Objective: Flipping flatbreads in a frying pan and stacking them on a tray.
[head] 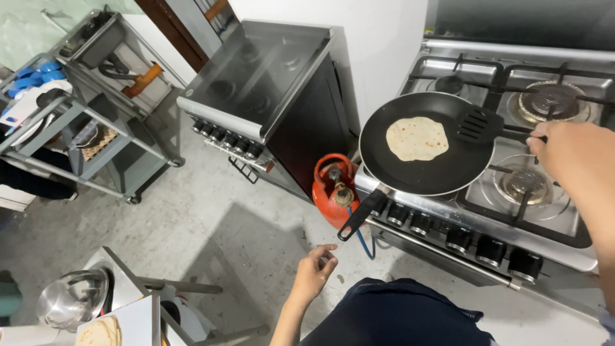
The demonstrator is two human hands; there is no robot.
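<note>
A round flatbread (pixel 417 138) lies in a black frying pan (pixel 391 168) on the front left burner of a steel gas stove (pixel 544 218). My right hand (pixel 564 150) grips a black slotted spatula (pixel 479 123), whose blade rests over the pan's right rim beside the flatbread. My left hand (pixel 314 272) hangs free below the pan's handle (pixel 362 214), fingers loosely apart and holding nothing.
A red gas cylinder (pixel 333 189) stands on the floor between the stove and a second covered cooker (pixel 256 77). A metal trolley (pixel 83 109) with utensils stands at the left. At the bottom left are a steel bowl (pixel 70 298) and a plate of flatbreads (pixel 101 332).
</note>
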